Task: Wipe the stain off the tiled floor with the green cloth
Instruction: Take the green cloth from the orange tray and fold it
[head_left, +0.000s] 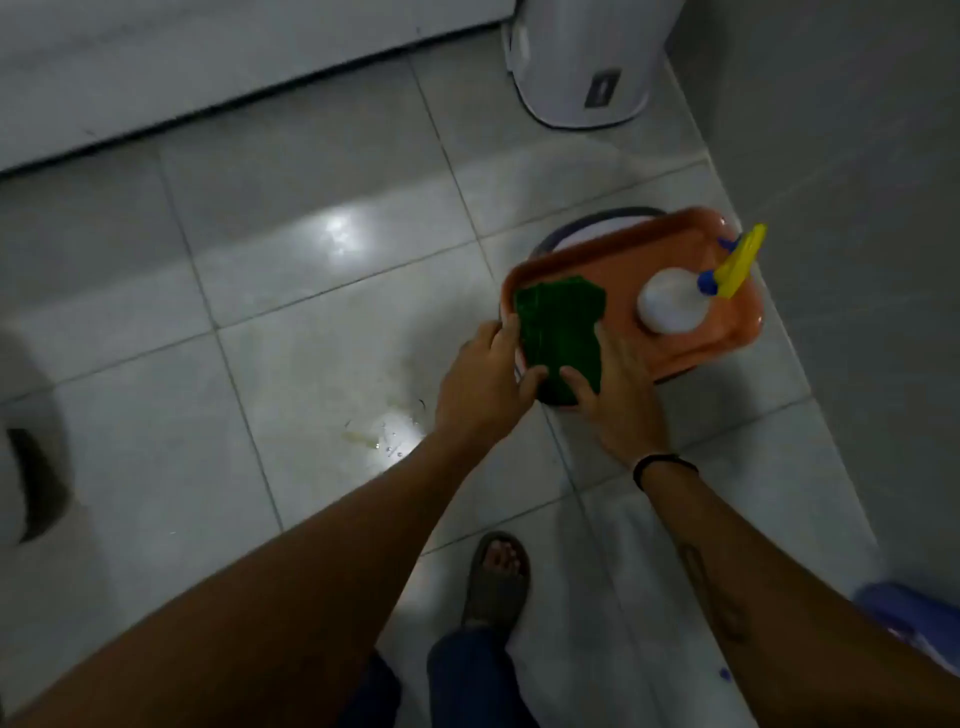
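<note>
Green cloth (561, 338) lies bunched at the near left end of an orange tray (623, 270), and both your hands grip it: your left hand (483, 384) pinches its left edge, your right hand (618, 400) clamps its lower right corner. A white spray bottle (672, 301) with a yellow-and-blue trigger stands on the tray's right side. The stain (384, 436), a pale yellowish wet patch, sits on the tiled floor (311, 338) just left of your left wrist, well apart from the cloth. Your sandalled foot (496, 577) stands below.
</note>
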